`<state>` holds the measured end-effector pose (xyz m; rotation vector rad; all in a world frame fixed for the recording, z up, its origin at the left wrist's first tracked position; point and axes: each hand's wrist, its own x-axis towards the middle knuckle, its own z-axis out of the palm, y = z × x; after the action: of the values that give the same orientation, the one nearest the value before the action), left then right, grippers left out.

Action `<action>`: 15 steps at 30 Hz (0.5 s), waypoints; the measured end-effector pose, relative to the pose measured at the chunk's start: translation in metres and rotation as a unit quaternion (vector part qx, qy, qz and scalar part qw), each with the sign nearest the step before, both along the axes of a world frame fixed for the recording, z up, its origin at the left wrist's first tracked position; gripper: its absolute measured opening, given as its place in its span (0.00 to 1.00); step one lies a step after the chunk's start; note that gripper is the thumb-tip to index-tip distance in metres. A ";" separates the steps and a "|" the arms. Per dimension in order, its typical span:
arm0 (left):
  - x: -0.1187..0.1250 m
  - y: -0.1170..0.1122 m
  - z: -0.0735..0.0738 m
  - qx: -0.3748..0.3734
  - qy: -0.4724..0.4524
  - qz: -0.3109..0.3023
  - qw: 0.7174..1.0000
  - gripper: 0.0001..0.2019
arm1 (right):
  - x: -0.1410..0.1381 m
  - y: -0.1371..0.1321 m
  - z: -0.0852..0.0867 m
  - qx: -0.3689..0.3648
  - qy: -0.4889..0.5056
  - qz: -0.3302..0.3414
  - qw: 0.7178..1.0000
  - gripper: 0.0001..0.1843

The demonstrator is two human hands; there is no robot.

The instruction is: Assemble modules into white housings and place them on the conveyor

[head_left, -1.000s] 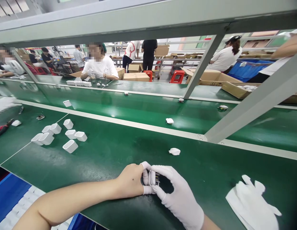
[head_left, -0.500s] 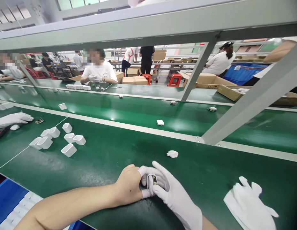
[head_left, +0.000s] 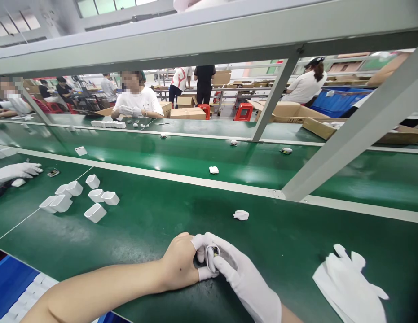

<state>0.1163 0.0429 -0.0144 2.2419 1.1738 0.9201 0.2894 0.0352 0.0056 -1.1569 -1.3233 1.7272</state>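
My left hand (head_left: 182, 262), bare but with white finger cots on the fingertips, and my gloved right hand (head_left: 240, 276) meet over a small white housing with dark insides (head_left: 213, 255). Both hands pinch it between their fingers, just above the green bench top (head_left: 155, 220). A small white part (head_left: 241, 215) lies on the bench a short way beyond my hands. Several empty white shells (head_left: 94, 212) lie in a loose group at the left.
A spare pair of white gloves (head_left: 346, 282) lies at the right. A grey frame strut (head_left: 346, 134) slants down to the bench edge. Small parts (head_left: 213, 170) ride the conveyor belt behind. A co-worker's gloved hand (head_left: 16, 171) rests at far left; other people sit opposite.
My right hand's fingers have closed down over the housing, covering more of it. The view has drifted slightly, and the co-worker's gloved hand came in at the left.
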 end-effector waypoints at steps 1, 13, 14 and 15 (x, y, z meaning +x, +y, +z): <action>0.000 0.000 0.000 0.009 -0.001 -0.003 1.000 0.11 | 0.000 0.000 0.000 -0.002 0.002 -0.002 1.000 0.31; 0.002 -0.002 0.002 0.006 -0.016 -0.011 1.000 0.13 | -0.006 0.000 0.009 0.040 0.025 0.005 0.999 0.16; 0.002 -0.003 0.004 -0.013 -0.029 -0.009 0.999 0.14 | -0.005 0.000 0.012 0.038 0.041 0.020 0.998 0.16; 0.002 -0.003 0.006 -0.031 -0.040 -0.005 0.999 0.15 | -0.003 0.000 0.014 0.034 0.057 0.035 0.997 0.17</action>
<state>0.1185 0.0402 -0.0084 2.1400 1.1384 0.9475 0.2861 0.0357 0.0194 -0.9700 -1.3572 1.7571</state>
